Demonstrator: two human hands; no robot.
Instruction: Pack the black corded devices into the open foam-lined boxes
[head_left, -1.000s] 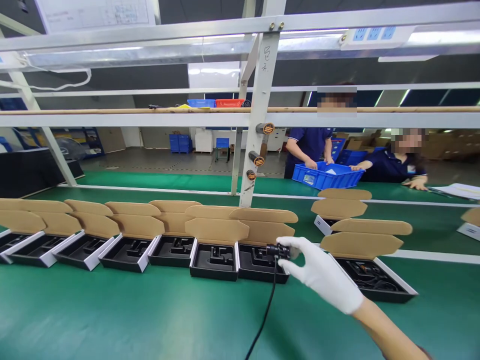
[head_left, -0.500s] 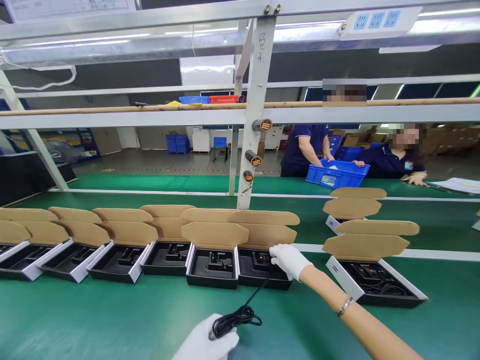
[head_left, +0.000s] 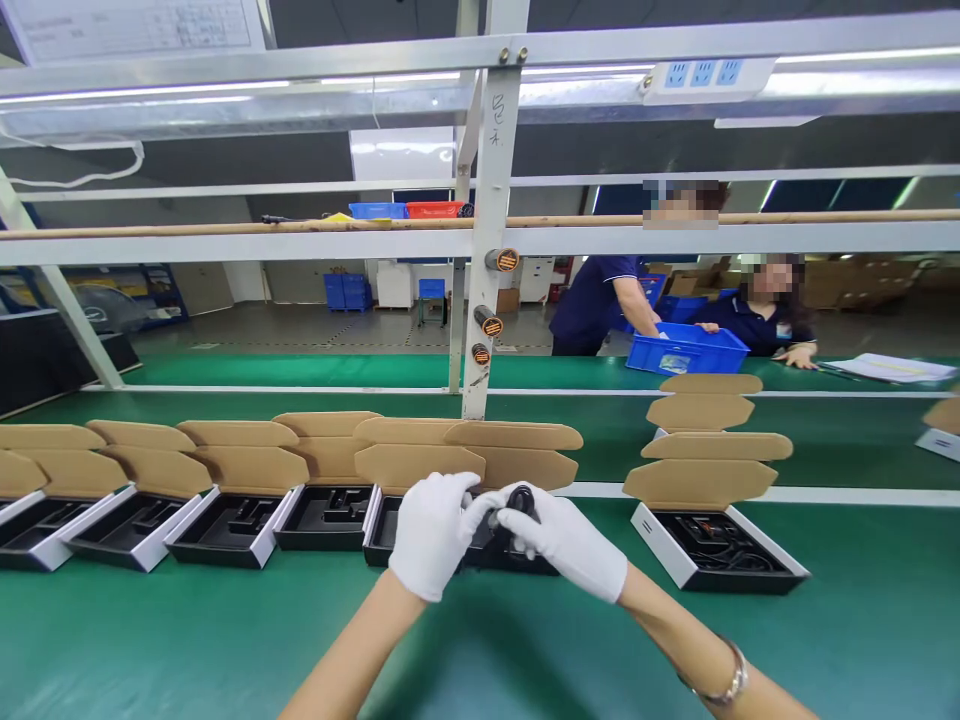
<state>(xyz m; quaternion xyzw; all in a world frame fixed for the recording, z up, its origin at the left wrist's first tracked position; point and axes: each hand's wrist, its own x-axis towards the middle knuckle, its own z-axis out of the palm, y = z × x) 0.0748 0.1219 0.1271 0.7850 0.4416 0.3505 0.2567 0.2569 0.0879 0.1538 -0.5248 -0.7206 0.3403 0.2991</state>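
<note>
My left hand [head_left: 433, 530] and my right hand [head_left: 566, 537], both in white gloves, meet above the front of two open boxes. Between their pinched fingers is a coiled black cable [head_left: 520, 500], partly hidden by the gloves. The box lid [head_left: 529, 466] behind my right hand stands up, brown inside. My hands cover most of the black inserts of both boxes. Just left, another open box [head_left: 330, 535] shows a black insert with a cut-out. On the right, a white-sided open box [head_left: 731, 578] holds a black cable and a small device.
More open boxes [head_left: 217, 550] run along the green bench [head_left: 225, 640] to the left. A metal post [head_left: 487, 240] rises behind the row, with a shelf rail [head_left: 247, 247] across. Beyond, two people handle a blue bin [head_left: 686, 350] near papers [head_left: 892, 368].
My left hand has risen from the bench front with the coiled cable to the box. My right hand has drawn back from the box insert and now meets it at the cable.
</note>
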